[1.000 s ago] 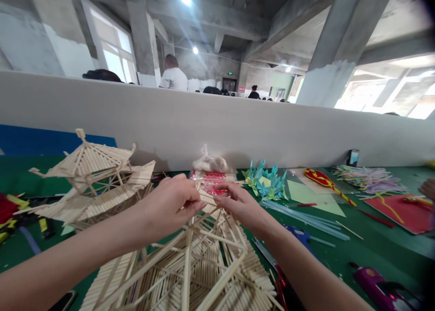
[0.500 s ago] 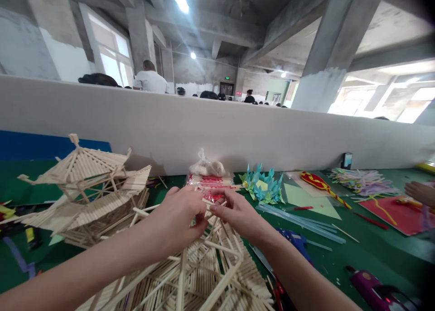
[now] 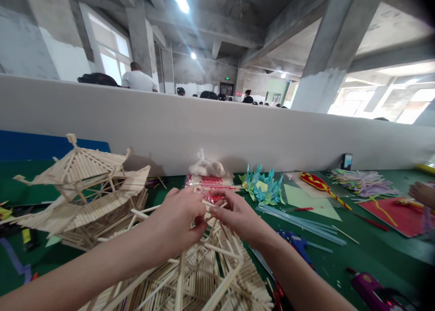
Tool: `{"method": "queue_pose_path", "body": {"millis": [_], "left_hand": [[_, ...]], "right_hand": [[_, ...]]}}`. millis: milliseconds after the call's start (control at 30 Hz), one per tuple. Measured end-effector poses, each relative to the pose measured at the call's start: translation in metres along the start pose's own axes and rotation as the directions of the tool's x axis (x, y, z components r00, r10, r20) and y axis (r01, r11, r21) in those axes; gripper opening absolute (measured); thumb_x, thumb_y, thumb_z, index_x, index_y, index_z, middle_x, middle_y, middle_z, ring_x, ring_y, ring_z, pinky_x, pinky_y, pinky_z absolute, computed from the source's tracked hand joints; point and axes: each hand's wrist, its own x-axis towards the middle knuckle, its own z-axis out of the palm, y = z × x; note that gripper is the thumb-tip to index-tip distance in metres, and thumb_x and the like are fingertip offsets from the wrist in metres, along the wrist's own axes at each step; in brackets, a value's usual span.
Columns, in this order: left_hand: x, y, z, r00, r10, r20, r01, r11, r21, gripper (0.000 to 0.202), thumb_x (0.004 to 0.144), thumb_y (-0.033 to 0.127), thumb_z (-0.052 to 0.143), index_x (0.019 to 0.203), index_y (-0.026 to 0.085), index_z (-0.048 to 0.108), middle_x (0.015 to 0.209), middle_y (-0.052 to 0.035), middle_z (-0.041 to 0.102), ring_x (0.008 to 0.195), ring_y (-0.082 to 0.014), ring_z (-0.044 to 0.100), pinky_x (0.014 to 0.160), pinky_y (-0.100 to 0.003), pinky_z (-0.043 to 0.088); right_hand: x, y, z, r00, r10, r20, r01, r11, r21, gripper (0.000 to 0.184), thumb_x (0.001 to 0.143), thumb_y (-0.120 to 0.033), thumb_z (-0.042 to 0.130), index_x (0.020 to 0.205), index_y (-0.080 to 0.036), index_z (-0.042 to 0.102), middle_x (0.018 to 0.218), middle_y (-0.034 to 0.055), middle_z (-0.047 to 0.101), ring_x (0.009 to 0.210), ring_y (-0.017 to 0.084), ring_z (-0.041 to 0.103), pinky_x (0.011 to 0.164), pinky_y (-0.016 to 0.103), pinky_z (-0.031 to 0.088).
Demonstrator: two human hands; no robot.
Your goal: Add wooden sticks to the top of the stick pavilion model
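A shift to the left is seen in a white-shirted person (image 3: 139,81), far beyond the stick frame (image 3: 180,279), and the left hand (image 3: 183,216) has been lowered nearer to that frame's top. A long pale partition (image 3: 217,132) is stood across beyond the frame, and a green table (image 3: 367,252) is spread around it. Just left of the frame, a stick pagoda (image 3: 97,209) with tiered roofs is placed. Over the frame's far end, below which its sticks are spread, the hands are held close together — the left fingers are curled inward, though whether anything is gripped cannot be told. Beyond the frame to its right, a blue paper flower (image 3: 263,186) is set; directly beyond it, wrapped sticks (image 3: 210,183) are laid. To its right a blue glue gun (image 3: 295,243) is partly hidden by the forearm — and by the right hand (image 3: 236,213) a thin stick (image 3: 207,203) is pinched between thumb and finger, just above the frame
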Motion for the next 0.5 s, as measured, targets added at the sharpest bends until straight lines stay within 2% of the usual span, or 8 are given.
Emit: {"method": "queue_pose_path", "body": {"millis": [167, 267, 400, 467, 500], "left_hand": [[0.003, 0.004, -0.005, 0.998, -0.033, 0.056, 0.033, 0.999, 0.012, 0.021, 0.07, 0.017, 0.046, 0.052, 0.016, 0.056, 0.065, -0.0037, 0.059, 0.068, -0.0183, 0.047, 0.061, -0.032, 0.027], [0.001, 0.005, -0.014, 0.996, -0.062, 0.062, 0.063, 0.998, -0.005, 0.021, 0.073, 0.027, 0.049, 0.058, 0.017, 0.06, 0.066, -0.0046, 0.058, 0.07, -0.0197, 0.046, 0.063, -0.033, 0.029], [-0.016, -0.002, -0.037, 0.993, -0.111, -0.046, 0.107, 0.991, -0.079, 0.029, 0.078, 0.038, 0.045, 0.075, 0.015, 0.063, 0.066, -0.0042, 0.057, 0.07, -0.0187, 0.047, 0.062, -0.031, 0.034], [-0.033, -0.008, -0.046, 0.966, -0.221, -0.132, 0.203, 0.97, -0.133, 0.029, 0.079, 0.037, 0.045, 0.083, 0.014, 0.062, 0.071, -0.004, 0.058, 0.071, -0.0175, 0.049, 0.064, -0.03, 0.036], [-0.043, -0.012, -0.048, 0.936, -0.297, -0.186, 0.265, 0.947, -0.182, 0.029, 0.078, 0.036, 0.045, 0.087, 0.014, 0.061, 0.077, -0.0041, 0.06, 0.073, -0.0171, 0.049, 0.066, -0.03, 0.036]], "right_hand": [[0.001, 0.001, 0.0, 1.0, -0.022, 0.002, 0.022, 1.0, -0.009, 0.032, 0.072, -0.019, 0.06, 0.102, -0.015, 0.05, 0.072, -0.0025, 0.048, 0.062, 0.01, 0.046, 0.06, 0.024, 0.036], [0.0, 0.0, -0.003, 1.0, -0.02, -0.01, 0.02, 0.999, -0.048, 0.033, 0.074, -0.027, 0.06, 0.104, -0.016, 0.052, 0.07, -0.002, 0.048, 0.059, 0.01, 0.043, 0.055, 0.023, 0.034], [-0.01, -0.002, -0.014, 0.993, 0.0, -0.117, -0.005, 0.999, -0.048, 0.035, 0.075, -0.04, 0.056, 0.103, -0.019, 0.054, 0.081, 0.0016, 0.051, 0.059, 0.01, 0.041, 0.047, 0.021, 0.028], [-0.021, 0.001, -0.022, 0.982, 0.028, -0.186, -0.033, 0.999, -0.022, 0.036, 0.076, -0.042, 0.054, 0.104, -0.019, 0.053, 0.086, 0.003, 0.053, 0.057, 0.009, 0.04, 0.045, 0.021, 0.025], [-0.027, 0.004, -0.027, 0.974, 0.048, -0.221, -0.05, 0.999, -0.004, 0.036, 0.076, -0.043, 0.053, 0.104, -0.02, 0.053, 0.088, 0.0032, 0.053, 0.056, 0.008, 0.039, 0.044, 0.02, 0.024]]}}
